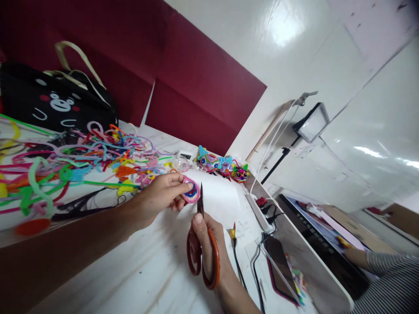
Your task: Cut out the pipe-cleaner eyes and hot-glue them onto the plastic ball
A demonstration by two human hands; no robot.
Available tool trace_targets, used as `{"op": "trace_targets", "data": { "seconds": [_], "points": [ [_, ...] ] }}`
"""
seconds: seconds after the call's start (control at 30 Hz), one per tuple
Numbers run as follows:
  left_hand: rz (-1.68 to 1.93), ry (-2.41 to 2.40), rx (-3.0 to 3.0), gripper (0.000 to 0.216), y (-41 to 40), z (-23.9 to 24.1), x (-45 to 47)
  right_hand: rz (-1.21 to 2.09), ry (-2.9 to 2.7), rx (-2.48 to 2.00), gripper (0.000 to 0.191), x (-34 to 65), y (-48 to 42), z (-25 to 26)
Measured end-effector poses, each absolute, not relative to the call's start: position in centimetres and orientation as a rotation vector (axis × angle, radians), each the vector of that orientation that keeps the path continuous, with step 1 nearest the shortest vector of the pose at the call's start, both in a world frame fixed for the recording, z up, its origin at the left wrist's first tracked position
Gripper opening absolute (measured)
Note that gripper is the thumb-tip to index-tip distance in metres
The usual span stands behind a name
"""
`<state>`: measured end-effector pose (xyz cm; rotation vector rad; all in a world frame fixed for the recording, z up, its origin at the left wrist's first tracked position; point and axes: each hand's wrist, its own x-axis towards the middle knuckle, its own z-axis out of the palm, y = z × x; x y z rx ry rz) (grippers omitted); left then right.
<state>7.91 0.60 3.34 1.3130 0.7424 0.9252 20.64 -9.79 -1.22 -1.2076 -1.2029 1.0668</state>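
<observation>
Between thumb and fingers, my left hand (165,192) pinches a small oval piece (191,190) with a pink rim and blue, red and white rings inside. My right hand (209,237) grips a pair of scissors (214,261) by its orange-brown handles. The dark blades point up, close beside the oval's right edge; whether they touch it I cannot tell. Beneath both hands lies white paper (219,194) on the marbled table (147,270).
A tangle of colourful pipe cleaners (81,161) covers the left, before a black bag (55,100). Several decorated animal figures (209,161) stand at the back. A power strip (258,211), cables and a phone (279,266) lie right. A co-worker's striped sleeve (389,266) shows far right.
</observation>
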Motion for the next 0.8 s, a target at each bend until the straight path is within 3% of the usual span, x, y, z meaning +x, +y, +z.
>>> {"op": "trace_targets", "data": {
  "seconds": [0.8],
  "points": [
    [0.915,0.707,1.328,0.019,0.5,3.6,7.5,0.974,-1.282,-1.254,0.055,20.4,-10.1,-0.1]
  ]
}}
